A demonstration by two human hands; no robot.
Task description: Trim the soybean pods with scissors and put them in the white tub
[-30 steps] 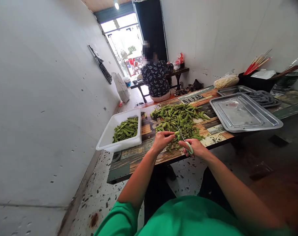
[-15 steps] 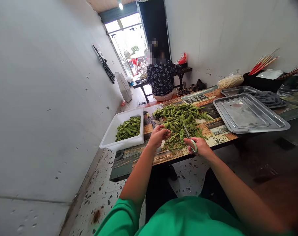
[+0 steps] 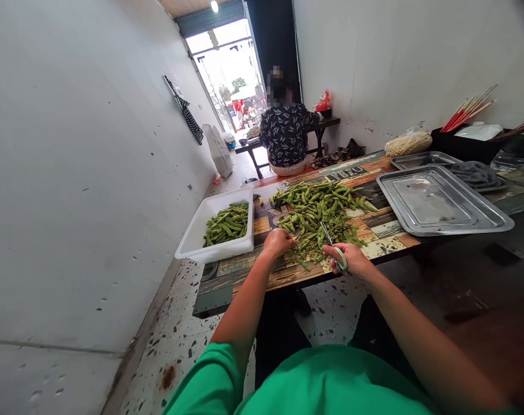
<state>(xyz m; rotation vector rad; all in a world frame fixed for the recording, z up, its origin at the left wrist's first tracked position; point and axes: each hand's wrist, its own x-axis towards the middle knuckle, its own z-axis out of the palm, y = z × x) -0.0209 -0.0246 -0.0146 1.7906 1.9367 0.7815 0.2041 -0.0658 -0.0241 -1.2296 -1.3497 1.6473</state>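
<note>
Green soybean pods (image 3: pixel 326 202) lie heaped on the wooden-patterned table, with smaller trimmed bits along the near side of the heap. My right hand (image 3: pixel 350 259) grips scissors (image 3: pixel 340 259) with pale green handles, their blades pointing away over the pods. At the heap's left near edge is my left hand (image 3: pixel 279 242), fingers pinched together and turned down; whatever is between them is hidden. To its left, a white plastic tub (image 3: pixel 190 233) holds more pods.
Metal trays (image 3: pixel 443 202) sit at the right, a dark cloth (image 3: pixel 475 173) on the rear one. Behind them are a bag of thin sticks (image 3: pixel 407 142) and a black box (image 3: pixel 460 144) with skewers. A person (image 3: pixel 285 138) sits further off, back turned. A wall (image 3: pixel 71 173) runs along the left.
My left hand has turned downward and lowered slightly toward the near edge of the heap. The right hand stays in nearly the same place with the scissors.
</note>
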